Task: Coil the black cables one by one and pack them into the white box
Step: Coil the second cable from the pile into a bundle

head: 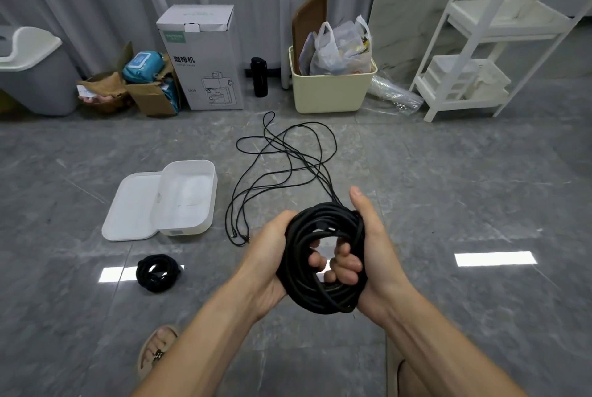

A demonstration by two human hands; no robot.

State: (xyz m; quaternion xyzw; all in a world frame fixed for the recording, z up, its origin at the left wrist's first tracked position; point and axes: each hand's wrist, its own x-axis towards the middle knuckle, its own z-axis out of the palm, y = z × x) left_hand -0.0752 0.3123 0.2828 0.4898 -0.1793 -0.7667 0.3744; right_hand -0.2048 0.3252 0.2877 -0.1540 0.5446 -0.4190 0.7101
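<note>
Both hands hold a thick coil of black cable [323, 297] above the floor. My left hand [267, 262] grips its left side, fingers curled through the middle. My right hand [373, 243] grips the right side, fingers hooked through the loop and thumb raised. A thin black cable [282, 156] sprawls loose on the floor ahead, reaching toward the held coil. A second, smaller coiled black cable [157, 272] lies on the floor at the left. The white box [189, 196] sits open on the floor, its lid [131, 207] lying flat beside it; nothing shows inside.
Along the far wall stand a coffee-machine carton [201, 57], a black flask [259, 76], a cream bin [331, 89] with bags, a cardboard box [150, 92] and a grey bin [35, 70]. A white shelf rack [480, 44] is at the right. My sandalled foot [157, 348] is below left.
</note>
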